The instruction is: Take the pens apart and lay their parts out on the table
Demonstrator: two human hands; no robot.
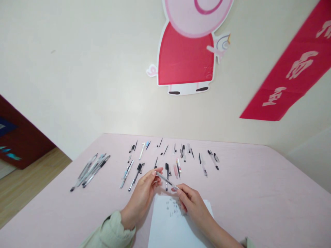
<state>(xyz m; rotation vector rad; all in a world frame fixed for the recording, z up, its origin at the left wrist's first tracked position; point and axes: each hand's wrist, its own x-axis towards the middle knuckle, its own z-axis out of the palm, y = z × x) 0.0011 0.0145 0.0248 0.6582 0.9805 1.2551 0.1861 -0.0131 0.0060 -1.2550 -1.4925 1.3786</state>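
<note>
Between my two hands a slim, clear-barrelled pen (166, 179) is held at a slant above the near part of the table. My left hand (144, 193) pinches its upper left end with thumb and fingertips. The lower right end sits in the fingers of my right hand (190, 200), which partly hide it. Below my right hand lies a white sheet of paper (165, 229) with small dark handwriting near its top. Just beyond the held pen, a black-capped pen (167, 175) rests on the pink tablecloth.
Rows of pens and pen parts, among them a white pen (142, 151) and a pink barrel (175, 171), spread over the pink-covered table (245, 206). Several whole pens (90, 170) lie bunched at the left. A wall with a cartoon pig cutout (186, 58) rises behind the table.
</note>
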